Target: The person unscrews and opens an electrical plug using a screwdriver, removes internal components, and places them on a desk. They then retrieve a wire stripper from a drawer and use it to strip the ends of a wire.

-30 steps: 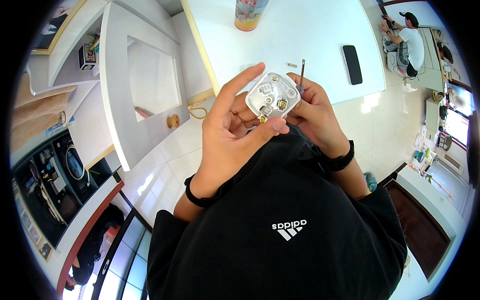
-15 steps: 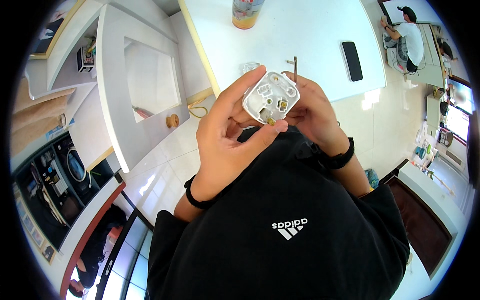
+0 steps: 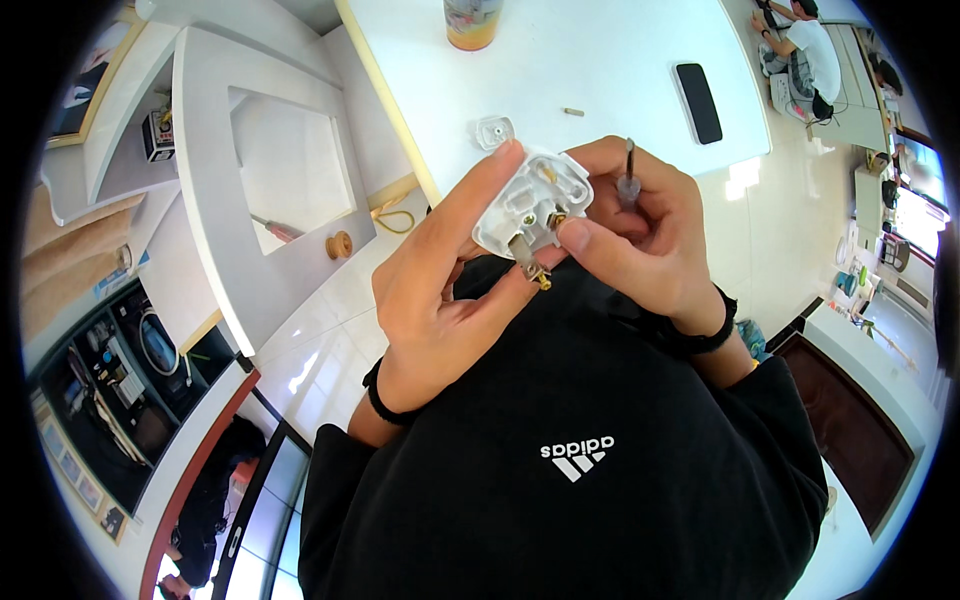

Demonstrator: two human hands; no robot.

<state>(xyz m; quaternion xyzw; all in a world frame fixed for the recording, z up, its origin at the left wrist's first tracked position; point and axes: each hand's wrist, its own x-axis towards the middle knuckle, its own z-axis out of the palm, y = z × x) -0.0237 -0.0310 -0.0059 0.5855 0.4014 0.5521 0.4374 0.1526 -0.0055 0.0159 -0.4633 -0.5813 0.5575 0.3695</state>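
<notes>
My left hand [image 3: 430, 290] grips an opened white plug housing [image 3: 535, 185], which has brass screw terminals and moulded slots. A metal terminal piece with a brass screw [image 3: 543, 280] sticks out from the housing's lower edge. My right hand [image 3: 665, 255] holds a screwdriver [image 3: 628, 188] upright among its curled fingers, while its thumb presses at a brass terminal on the housing's right side. A small white plug cover [image 3: 495, 133] and a small cylindrical piece [image 3: 573, 112] lie on the white table [image 3: 620, 50] beyond my hands.
A black phone [image 3: 698, 103] and a drink-coloured can [image 3: 470, 28] are on the table. An open white cabinet door [image 3: 205, 180] with a wooden knob stands left, a yellow cord [image 3: 395, 222] beside it. A person in a white shirt [image 3: 815, 60] works at the upper right.
The housing has tilted and my left hand moved slightly left. My right thumb has come onto the terminals. The metal piece now juts further down, and the screwdriver has shifted right.
</notes>
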